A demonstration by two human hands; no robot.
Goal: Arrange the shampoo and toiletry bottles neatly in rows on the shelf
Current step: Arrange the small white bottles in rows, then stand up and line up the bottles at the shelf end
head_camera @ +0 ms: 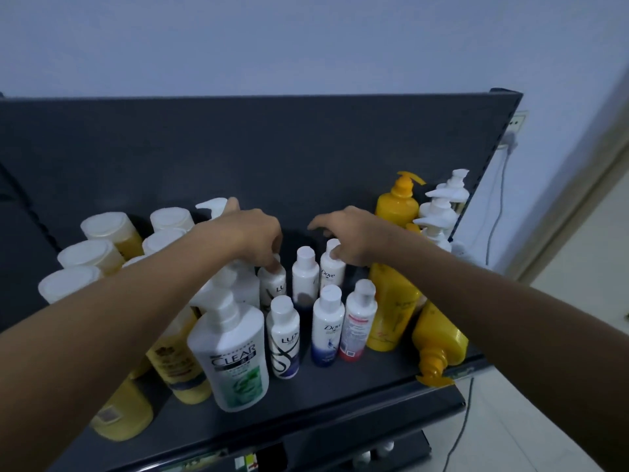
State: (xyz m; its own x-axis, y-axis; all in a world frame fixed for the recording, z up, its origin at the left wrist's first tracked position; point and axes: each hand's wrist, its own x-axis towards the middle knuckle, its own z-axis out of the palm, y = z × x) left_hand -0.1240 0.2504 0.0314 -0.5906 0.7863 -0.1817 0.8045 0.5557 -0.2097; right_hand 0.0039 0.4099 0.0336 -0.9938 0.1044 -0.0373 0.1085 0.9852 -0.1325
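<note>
Both arms reach in over the dark shelf (340,396). Left hand (253,235) w/ fingers curled down, tips pinching the cap of the rear Lux bottle (274,284) in the back row. Right hand (350,235) is spread fairly wide above the rear Dove bottle (332,272); thumb touches its cap, other fingers held out over the gap behind. Looks like a light touch rather than a full hold, but the palm hides part of it.

Small bottles stand in two rows, center of shelf. Back: Lux, a plain white bottle (305,277), Dove. Front: Lux (284,338), Dove (327,327), a red-label bottle (359,321), all upright and close together.

Left of them a big Clear pump bottle (233,356) at the front, more pump bottles behind it. Far left: yellow bottles w/ white caps (90,255), tilted away in rows. Right: tall yellow pump bottles (396,202) upright, one yellow bottle (439,342) lying on its side at the shelf edge, nozzle sticking out past the front. White pump bottles (439,207) stacked in the rear right corner.
</note>
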